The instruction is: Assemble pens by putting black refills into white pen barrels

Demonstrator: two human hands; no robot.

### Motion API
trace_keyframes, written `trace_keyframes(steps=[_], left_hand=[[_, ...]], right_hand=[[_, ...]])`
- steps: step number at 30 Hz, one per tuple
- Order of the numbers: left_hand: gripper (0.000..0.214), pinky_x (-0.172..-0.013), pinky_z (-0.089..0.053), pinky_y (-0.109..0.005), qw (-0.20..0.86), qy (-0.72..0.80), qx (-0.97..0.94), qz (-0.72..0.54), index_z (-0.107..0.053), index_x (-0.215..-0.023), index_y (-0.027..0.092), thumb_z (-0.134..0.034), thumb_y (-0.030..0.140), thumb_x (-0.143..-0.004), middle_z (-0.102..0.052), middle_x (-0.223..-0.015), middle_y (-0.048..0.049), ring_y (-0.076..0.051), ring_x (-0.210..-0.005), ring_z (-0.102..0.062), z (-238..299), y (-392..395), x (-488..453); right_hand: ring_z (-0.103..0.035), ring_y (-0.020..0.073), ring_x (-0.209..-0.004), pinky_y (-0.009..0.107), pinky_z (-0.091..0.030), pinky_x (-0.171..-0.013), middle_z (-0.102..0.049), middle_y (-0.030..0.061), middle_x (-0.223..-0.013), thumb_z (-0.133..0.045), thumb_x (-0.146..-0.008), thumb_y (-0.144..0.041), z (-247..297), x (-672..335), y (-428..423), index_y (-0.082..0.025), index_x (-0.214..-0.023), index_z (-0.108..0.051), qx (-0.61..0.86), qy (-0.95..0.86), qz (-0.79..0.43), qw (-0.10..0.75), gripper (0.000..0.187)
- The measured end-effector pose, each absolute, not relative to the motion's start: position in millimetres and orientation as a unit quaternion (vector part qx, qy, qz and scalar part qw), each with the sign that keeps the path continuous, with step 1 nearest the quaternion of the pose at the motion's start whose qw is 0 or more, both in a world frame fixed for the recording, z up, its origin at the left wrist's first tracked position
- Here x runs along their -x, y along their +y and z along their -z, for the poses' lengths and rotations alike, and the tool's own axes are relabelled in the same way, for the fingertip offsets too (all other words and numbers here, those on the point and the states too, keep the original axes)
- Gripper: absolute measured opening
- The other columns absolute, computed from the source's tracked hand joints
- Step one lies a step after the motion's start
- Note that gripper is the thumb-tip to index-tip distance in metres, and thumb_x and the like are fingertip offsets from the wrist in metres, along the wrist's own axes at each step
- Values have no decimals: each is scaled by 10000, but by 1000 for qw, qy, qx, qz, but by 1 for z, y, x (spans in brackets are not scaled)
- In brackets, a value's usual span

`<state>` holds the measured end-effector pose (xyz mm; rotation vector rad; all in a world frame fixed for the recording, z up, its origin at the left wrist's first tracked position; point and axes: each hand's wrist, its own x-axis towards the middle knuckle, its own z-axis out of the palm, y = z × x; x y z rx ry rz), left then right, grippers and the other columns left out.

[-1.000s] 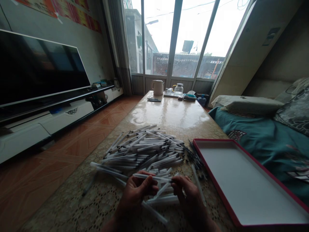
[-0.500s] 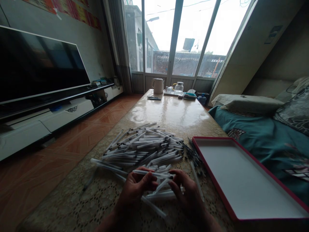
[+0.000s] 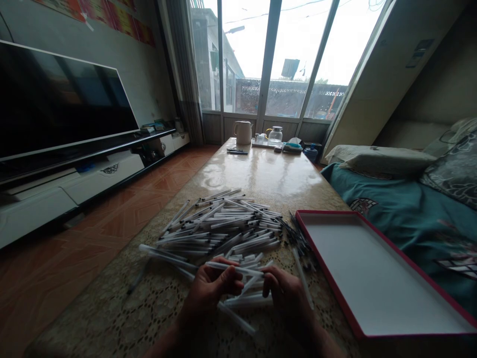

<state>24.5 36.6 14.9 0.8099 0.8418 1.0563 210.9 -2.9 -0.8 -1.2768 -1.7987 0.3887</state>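
Indoors, pens (image 3: 223, 226) litter a lace-covered table (image 3: 122, 313) beside a television (image 3: 55, 109).

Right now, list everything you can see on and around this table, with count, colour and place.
pen: one, clear, held level between both hands
pile of pens: too many to count, clear with dark tips, middle of table
dark refills: a bunch, black, between pile and tray
tray: one, red rim with white inside, right of pile
table: one, beige with lace cover
jug: one, cream, far end
glass pot: one, clear, far end
television: one, black, left wall
sofa: one, teal, right
left hand: grips pen's left end
right hand: grips pen's right end
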Motion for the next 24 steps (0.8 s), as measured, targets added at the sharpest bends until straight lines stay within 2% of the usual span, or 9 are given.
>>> trace_keyframes(steps=[2,6,9,13,18,24], left_hand=[[293,-465,-494,-204,702,380,-369,-477,-678,-763,119,-807,342,-624,-692,-550,-40,-140,-474,-639,-15,36,-25],[307,-462,-496,-200,697,383,-362,-487,-682,-746,119,-820,350,-600,-694,-558,-38,-133,-467,-633,-17,37,-25],[311,-475,-504,-196,694,388,-333,-506,-687,-741,123,-830,349,-584,-698,-581,-30,-125,-487,-635,-17,40,-22],[313,-484,-509,-194,697,396,-310,-511,-691,-750,126,-835,346,-579,-697,-592,-26,-120,-497,-636,-16,43,-17],[306,-476,-505,-203,707,382,-346,-485,-696,-747,119,-828,346,-589,-701,-594,-46,-132,-493,-637,-15,42,-21],[271,-474,-499,-203,707,374,-347,-489,-695,-757,118,-809,324,-622,-699,-605,-45,-131,-497,-634,-12,41,-21]], right_hand=[[-545,110,-509,193,-405,-517,-576,-15,-577,-374,-962,-315,3,-210,-3,-194,-697,-566,514,-717,-167,440,349],[-557,90,-450,184,-430,-492,-619,-15,-650,-414,-952,-309,6,-209,-6,-189,-865,-583,499,-683,-244,474,225],[-606,100,-494,195,-466,-532,-647,1,-722,-455,-935,-287,3,-210,-7,-192,-934,-571,495,-652,-274,506,150],[-600,120,-555,207,-472,-527,-626,13,-735,-513,-894,-276,-4,-210,-8,-188,-908,-555,507,-615,-285,533,98],[-563,128,-588,215,-453,-553,-593,3,-701,-511,-874,-239,-3,-209,-7,-179,-943,-567,517,-644,-254,504,107],[-530,126,-585,216,-421,-557,-581,8,-679,-491,-885,-269,-5,-210,-8,-172,-806,-581,522,-683,-216,463,154]])
